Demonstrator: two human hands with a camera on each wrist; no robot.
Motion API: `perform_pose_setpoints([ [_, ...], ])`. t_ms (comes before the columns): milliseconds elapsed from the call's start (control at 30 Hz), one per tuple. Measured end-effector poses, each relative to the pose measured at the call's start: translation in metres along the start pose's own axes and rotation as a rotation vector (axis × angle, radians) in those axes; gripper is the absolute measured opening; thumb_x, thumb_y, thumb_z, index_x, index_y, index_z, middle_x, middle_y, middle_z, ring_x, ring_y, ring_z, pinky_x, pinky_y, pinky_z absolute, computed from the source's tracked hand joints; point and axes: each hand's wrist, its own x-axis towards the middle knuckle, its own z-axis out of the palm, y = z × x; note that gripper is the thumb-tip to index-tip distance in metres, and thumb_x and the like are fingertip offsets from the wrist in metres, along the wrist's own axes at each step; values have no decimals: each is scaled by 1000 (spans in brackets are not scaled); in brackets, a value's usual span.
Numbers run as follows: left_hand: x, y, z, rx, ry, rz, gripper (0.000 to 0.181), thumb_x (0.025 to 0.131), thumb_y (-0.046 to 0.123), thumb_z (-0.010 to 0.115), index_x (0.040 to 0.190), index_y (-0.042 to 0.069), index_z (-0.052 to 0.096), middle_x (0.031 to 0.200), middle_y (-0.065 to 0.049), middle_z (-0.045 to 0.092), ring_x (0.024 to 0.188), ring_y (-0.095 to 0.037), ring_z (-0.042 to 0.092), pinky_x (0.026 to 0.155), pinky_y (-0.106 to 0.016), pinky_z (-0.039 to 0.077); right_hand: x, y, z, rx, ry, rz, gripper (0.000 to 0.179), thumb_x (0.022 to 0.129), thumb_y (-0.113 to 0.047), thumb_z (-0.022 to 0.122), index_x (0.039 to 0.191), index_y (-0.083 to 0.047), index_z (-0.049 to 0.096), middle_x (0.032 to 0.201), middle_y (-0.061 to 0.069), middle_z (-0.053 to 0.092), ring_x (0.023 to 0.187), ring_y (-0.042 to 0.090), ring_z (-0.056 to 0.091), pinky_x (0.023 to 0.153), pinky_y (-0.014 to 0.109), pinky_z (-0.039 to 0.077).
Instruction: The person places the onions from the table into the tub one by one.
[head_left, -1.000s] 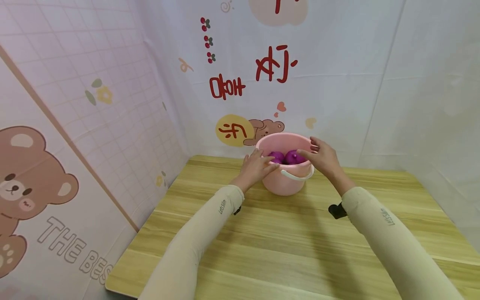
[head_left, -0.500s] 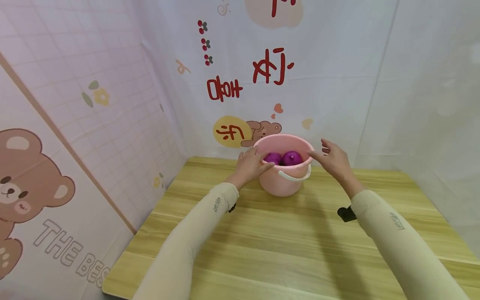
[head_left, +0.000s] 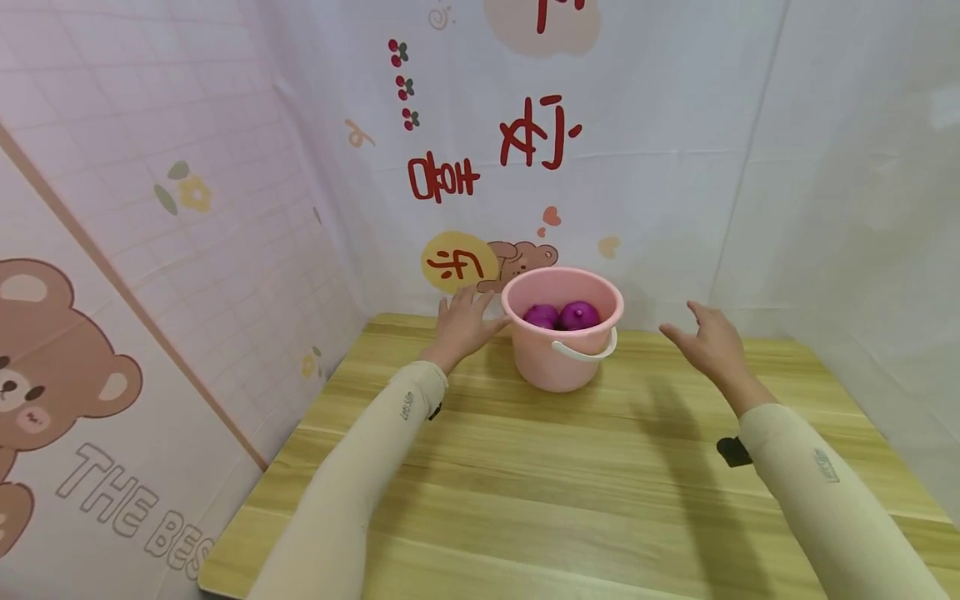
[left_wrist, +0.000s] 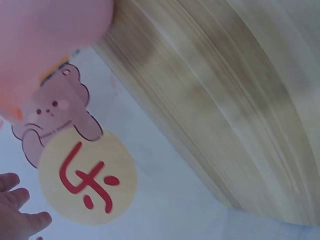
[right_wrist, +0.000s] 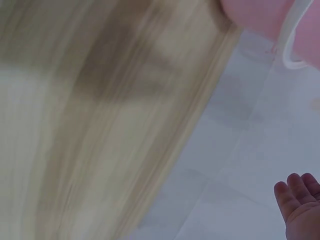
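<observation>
A pink bucket (head_left: 557, 367) stands upright near the back of the table, its white handle (head_left: 587, 353) hanging down at the front. Inside it lie round purple things with small nubs, one (head_left: 579, 315) on the right and another (head_left: 542, 316) on the left; I cannot tell their exact kind. My left hand (head_left: 462, 327) is just left of the bucket, fingers spread, the thumb close to the rim; whether it touches is unclear. Well to the right of the bucket, my right hand (head_left: 708, 343) hovers over the table with fingers extended and nothing in it.
The wood-grain table (head_left: 525, 492) ends against a white printed cloth wall (head_left: 660, 183) behind the bucket. Another printed cloth (head_left: 247, 267) rises along the left side. A dark wrist device (head_left: 733, 452) shows under the right sleeve.
Both hands have moved apart from the bucket's rim, the left to the left and the right farther to the right. The bucket and the purple things stay in place on the table.
</observation>
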Motion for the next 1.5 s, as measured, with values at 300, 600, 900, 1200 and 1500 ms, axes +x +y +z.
perform_pose_setpoints([
  [300,-9,-27,-3,47,-36,-73,84,79,74,34,145,23,23,148,-15,15,135,-32,5,103,-59,2,-22,29,6,-113,-40,-12,89,87,-53,49,139,11,15,131,40,23,117,55,24,91,65,23],
  [600,-31,-49,3,35,-115,-121,87,81,69,40,146,18,13,148,-22,6,134,-39,1,99,-64,3,-31,48,23,-263,-18,-49,92,85,-58,48,139,9,17,131,44,19,110,61,28,84,68,27],
  [900,-52,-66,25,80,-164,-118,97,76,77,33,147,17,4,148,-22,-2,134,-37,-5,101,-61,-3,-45,53,46,-316,-72,-5,97,78,-69,45,143,-3,15,138,38,7,121,57,11,85,75,4],
  [1200,-68,-79,49,89,-176,-113,100,75,76,39,147,18,1,148,-22,-5,134,-36,-8,100,-62,0,-54,54,60,-395,-108,-9,99,77,-73,41,145,-7,12,140,36,5,126,53,2,84,75,-6],
  [1500,-73,-80,51,108,-205,-113,102,73,79,36,146,18,0,147,-21,-6,133,-35,-13,101,-61,-2,-53,53,63,-385,-110,3,98,78,-72,40,145,-7,10,141,36,3,125,55,3,83,76,-6],
])
